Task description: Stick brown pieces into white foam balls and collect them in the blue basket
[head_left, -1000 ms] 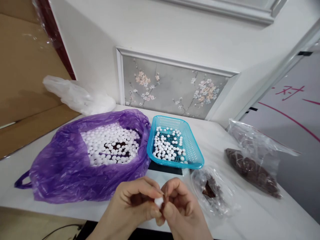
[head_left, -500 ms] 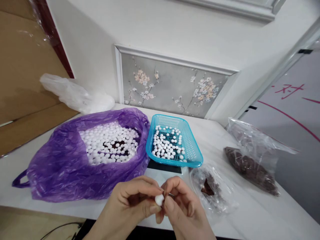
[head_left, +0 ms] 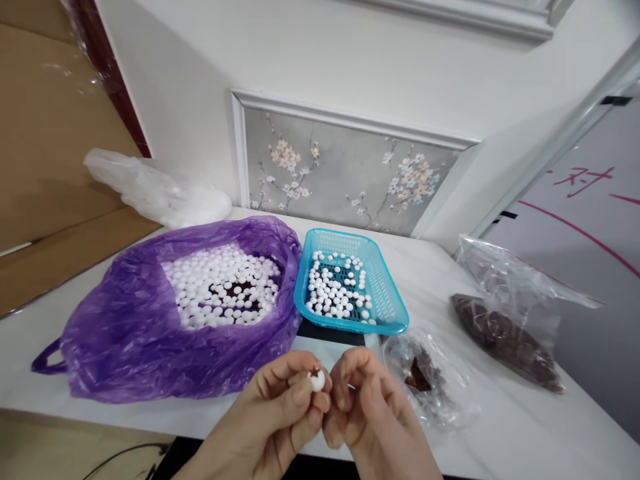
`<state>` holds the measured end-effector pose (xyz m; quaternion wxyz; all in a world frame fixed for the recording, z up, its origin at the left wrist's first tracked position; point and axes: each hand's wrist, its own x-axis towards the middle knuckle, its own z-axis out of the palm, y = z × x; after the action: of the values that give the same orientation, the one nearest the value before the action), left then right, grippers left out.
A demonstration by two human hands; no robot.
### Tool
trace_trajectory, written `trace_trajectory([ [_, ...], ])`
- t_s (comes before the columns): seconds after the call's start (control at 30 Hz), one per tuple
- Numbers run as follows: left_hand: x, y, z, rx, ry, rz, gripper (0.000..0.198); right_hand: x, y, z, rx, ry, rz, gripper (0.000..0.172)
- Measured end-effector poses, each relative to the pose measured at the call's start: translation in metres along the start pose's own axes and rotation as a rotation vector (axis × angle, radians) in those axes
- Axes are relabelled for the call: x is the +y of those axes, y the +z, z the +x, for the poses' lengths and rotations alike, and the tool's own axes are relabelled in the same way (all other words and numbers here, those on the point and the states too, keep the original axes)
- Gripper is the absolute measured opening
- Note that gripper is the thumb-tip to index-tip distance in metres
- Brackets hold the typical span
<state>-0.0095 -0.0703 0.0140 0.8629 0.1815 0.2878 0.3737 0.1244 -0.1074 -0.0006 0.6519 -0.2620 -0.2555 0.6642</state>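
Note:
A small white ball (head_left: 317, 381) with a brown, star-like piece on its top is pinched between the thumb and fingers of my left hand (head_left: 283, 400). Close beside it, my right hand (head_left: 367, 400) has its fingers curled in, a little apart from the ball; what they hold, if anything, is hidden. Beyond my hands stands a blue plastic basket (head_left: 395, 310) with many similar white balls on its bottom. Left of it lies an open purple plastic bag (head_left: 120, 333) full of white balls, with some brown showing among them.
Right of my hands lies a clear bag (head_left: 450, 393) with brown pieces. A larger clear bag of brown material (head_left: 505, 340) rests farther right. Behind the purple bag is a whitish plastic bag (head_left: 165, 193). A wall (head_left: 400, 73) bounds the table (head_left: 520, 433) at the back.
My right fingers have drawn away from the ball to the right. The ball has turned and risen slightly in my left hand, and the brown piece on it now shows.

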Motion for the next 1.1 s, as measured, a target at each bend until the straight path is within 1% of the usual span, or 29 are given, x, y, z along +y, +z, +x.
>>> trace_trajectory([
  [0.07, 0.003, 0.002, -0.003, 0.016, -0.043, -0.062, 0.019, 0.0, -0.001, 0.0, 0.009, 0.003, -0.003, 0.027],
  [0.13, 0.007, 0.006, -0.005, 0.021, -0.059, -0.067, 0.021, 0.003, -0.003, 0.0, 0.004, 0.012, 0.014, 0.023],
  [0.3, 0.013, 0.013, -0.008, 0.069, -0.064, -0.046, 0.023, 0.007, -0.003, -0.001, 0.008, 0.055, 0.011, 0.018],
  [0.43, 0.013, 0.017, -0.008, 0.084, -0.065, -0.032, 0.023, 0.005, -0.001, 0.0, 0.013, 0.052, -0.001, 0.018],
  [0.53, 0.012, 0.017, -0.009, 0.094, -0.068, -0.029, 0.023, 0.003, 0.0, -0.001, 0.014, 0.057, -0.007, 0.017],
  [0.63, 0.009, 0.012, -0.008, 0.094, -0.066, -0.027, 0.023, 0.004, 0.0, -0.001, 0.018, 0.038, -0.029, 0.016],
  [0.73, 0.005, 0.004, -0.003, 0.047, 0.002, 0.049, 0.018, 0.003, 0.001, -0.002, 0.062, -0.09, -0.138, 0.017],
  [0.8, 0.002, -0.001, -0.001, 0.009, 0.105, 0.173, 0.016, 0.0, 0.004, -0.002, 0.097, -0.176, -0.271, 0.018],
  [0.87, 0.002, -0.005, 0.0, -0.02, 0.216, 0.328, 0.012, -0.005, 0.007, -0.001, 0.101, -0.206, -0.412, 0.017],
  [0.93, 0.003, -0.009, 0.0, -0.026, 0.296, 0.467, 0.008, -0.01, 0.01, 0.001, 0.086, -0.211, -0.537, 0.011],
  [1.0, 0.006, -0.013, -0.001, -0.012, 0.341, 0.571, 0.008, -0.013, 0.011, 0.003, 0.06, -0.231, -0.642, 0.006],
  [1.1, 0.012, -0.018, -0.004, -0.016, 0.387, 0.678, 0.01, -0.01, 0.012, 0.007, 0.025, -0.288, -0.772, 0.007],
])
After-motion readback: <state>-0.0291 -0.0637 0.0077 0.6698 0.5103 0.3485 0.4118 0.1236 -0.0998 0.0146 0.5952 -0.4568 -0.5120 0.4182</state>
